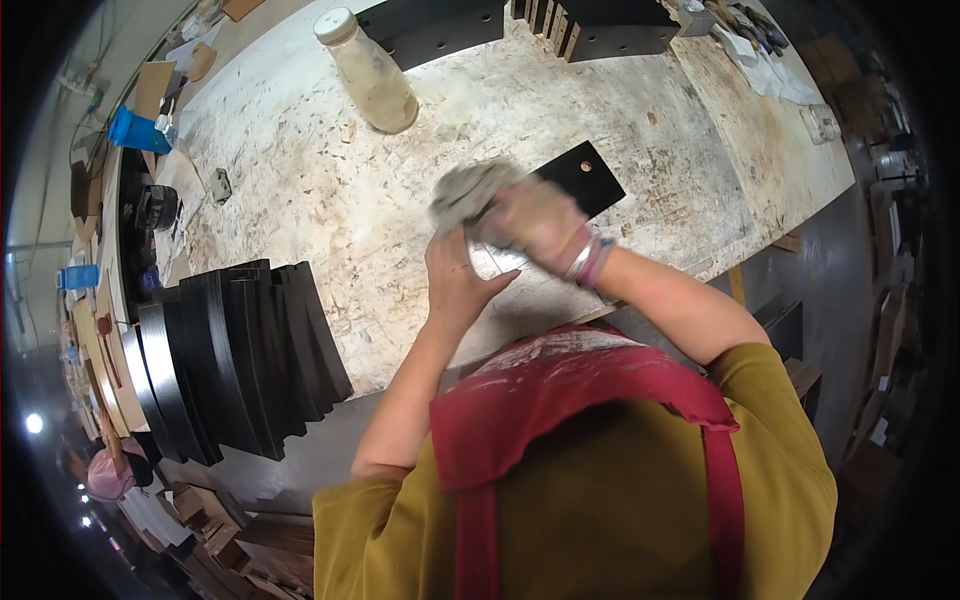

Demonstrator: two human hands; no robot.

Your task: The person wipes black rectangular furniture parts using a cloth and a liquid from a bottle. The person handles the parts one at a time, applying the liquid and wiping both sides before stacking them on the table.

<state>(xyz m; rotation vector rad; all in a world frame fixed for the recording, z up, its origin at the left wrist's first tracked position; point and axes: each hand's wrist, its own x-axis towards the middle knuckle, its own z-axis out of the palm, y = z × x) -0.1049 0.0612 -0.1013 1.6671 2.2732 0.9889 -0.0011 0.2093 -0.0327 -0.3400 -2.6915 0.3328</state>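
Gripping a bunched grey rag (468, 192), item one: the right hand (540, 225), closed round the cloth and blurred, a band (592, 262) at its wrist. Item two: the left hand (458, 283), clamped on the bright, glossy near end of a black panel (578, 180), thumb along the near edge. The two hands lie close together; from my remote seat I cannot tell whether they touch.

Item three: the panel itself, lying slantwise on the counter (660, 130), its middle hidden beneath the right hand, a round hole near its far end.

Also on the pale, stained counter I list:
- One clear jar (372, 85), white lid, dusty contents, beyond the rag.
- One row of black slats (235, 350), packed side by side at the left, reaching past the near edge.
- Black boards (440, 28) with holes, at the far side; a further stack (622, 28) to their right.
- Hand tools (757, 28), heaped at the far right corner.
- One small grey block (221, 186), left side.
- One blue cup (138, 130), far left.

Worn by the person: red apron (570, 385), olive shirt (770, 440).
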